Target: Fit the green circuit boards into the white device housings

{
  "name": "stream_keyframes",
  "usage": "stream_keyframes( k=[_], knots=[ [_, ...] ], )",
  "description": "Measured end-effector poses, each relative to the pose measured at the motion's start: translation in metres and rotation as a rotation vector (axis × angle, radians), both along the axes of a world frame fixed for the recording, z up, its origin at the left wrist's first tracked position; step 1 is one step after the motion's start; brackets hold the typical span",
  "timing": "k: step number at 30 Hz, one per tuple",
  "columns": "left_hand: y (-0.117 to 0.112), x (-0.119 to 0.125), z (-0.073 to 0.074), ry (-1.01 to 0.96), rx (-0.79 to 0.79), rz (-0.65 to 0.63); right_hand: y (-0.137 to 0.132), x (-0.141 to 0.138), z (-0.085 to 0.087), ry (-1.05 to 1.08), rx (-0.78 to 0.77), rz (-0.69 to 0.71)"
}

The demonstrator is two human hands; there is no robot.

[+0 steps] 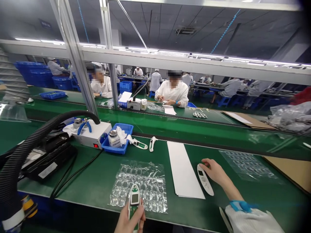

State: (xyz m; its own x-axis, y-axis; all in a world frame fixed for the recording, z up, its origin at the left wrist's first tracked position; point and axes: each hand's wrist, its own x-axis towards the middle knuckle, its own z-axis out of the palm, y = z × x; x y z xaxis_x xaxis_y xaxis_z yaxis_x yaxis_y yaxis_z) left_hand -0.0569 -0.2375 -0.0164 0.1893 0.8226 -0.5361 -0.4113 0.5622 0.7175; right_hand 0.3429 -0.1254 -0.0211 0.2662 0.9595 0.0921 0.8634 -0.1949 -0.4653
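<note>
In my left hand (130,217), at the front edge of the bench, is a slim white device housing (134,189). A green circuit board and a small dark square screen show in it, and its tip points away from me. My right hand (215,171) pinches the upper end of a long white oval casing (206,184) with a dark window. That casing lies on the green bench, just right of a stack of white paper (183,168). A clear bubble-wrap sheet (155,187) lies beneath and beyond the held housing.
A blue tray (123,149) holds a metal-capped bottle (114,138). Beside it stand a white box (87,139) with blue pliers (84,126) and a black hose (46,132). Two more housings (140,145) lie behind. At right are another bubble sheet (250,165) and cardboard (291,168). A co-worker (173,90) sits opposite.
</note>
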Motion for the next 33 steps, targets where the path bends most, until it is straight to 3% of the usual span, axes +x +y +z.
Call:
stream_keyframes(
  k=[4, 8, 11, 15, 17, 19, 23, 26, 29, 33],
  knots=[
    [-0.001, 0.009, -0.004, 0.006, 0.071, -0.024, -0.003, 0.006, -0.010, 0.023, -0.061, 0.030],
    [-0.005, 0.014, -0.010, 0.059, 0.086, -0.011, -0.009, -0.013, 0.003, 0.053, -0.022, 0.052],
    [-0.008, 0.024, -0.015, 0.137, 0.083, 0.057, -0.023, -0.068, 0.020, 0.263, 0.059, 0.216],
    [-0.010, 0.035, -0.013, 0.253, 0.186, 0.107, -0.049, -0.180, 0.032, 0.582, 0.006, 0.429],
    [-0.009, 0.033, -0.008, 0.321, 0.239, 0.144, -0.053, -0.224, 0.032, 0.627, -0.021, 0.511],
    [-0.008, 0.022, -0.003, 0.377, 0.242, 0.203, -0.047, -0.251, 0.030, 0.560, -0.021, 0.594],
    [-0.005, -0.009, 0.003, 0.477, 0.208, 0.301, -0.014, -0.264, 0.015, 0.256, 0.037, 0.593],
    [-0.001, -0.028, 0.003, 0.535, 0.235, 0.377, 0.006, -0.267, -0.001, 0.177, 0.007, 0.532],
    [0.003, -0.040, 0.000, 0.575, 0.264, 0.420, 0.011, -0.272, -0.011, 0.129, -0.033, 0.471],
    [0.006, -0.049, -0.003, 0.608, 0.276, 0.389, 0.008, -0.277, -0.011, 0.111, -0.062, 0.404]
  ],
)
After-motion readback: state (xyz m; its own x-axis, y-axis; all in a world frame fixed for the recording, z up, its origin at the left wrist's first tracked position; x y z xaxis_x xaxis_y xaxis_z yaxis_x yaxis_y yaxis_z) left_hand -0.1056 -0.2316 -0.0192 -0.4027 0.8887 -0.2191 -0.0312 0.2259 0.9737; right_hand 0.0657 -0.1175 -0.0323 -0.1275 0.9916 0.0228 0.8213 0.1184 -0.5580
